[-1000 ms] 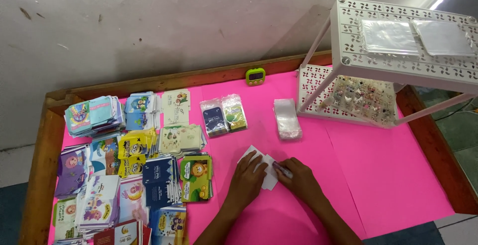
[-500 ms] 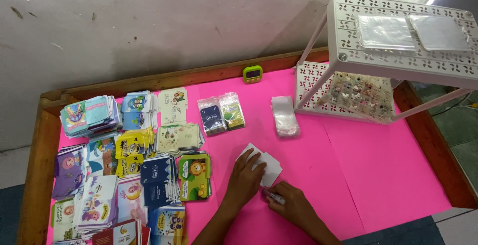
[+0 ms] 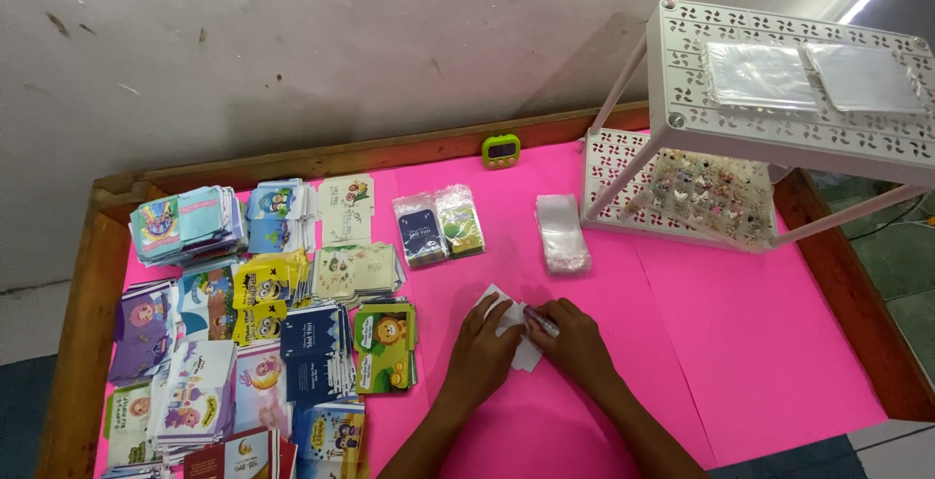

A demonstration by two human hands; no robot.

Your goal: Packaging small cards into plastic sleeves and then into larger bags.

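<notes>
Stacks of colourful printed cards (image 3: 282, 313) left, clear plastic sleeves (image 3: 563, 234) beyond, white perforated plastic rack (image 3: 769, 119) right. Left hand (image 3: 482, 343) flat, pinning small white paper card (image 3: 511, 328) to pink tabletop (image 3: 740, 343). Right hand (image 3: 575, 343) curled around slim pen (image 3: 542, 321), tip on card.

Card stacks (image 3: 292, 294) left (bare pink table (image 3: 740, 343) right)
</notes>
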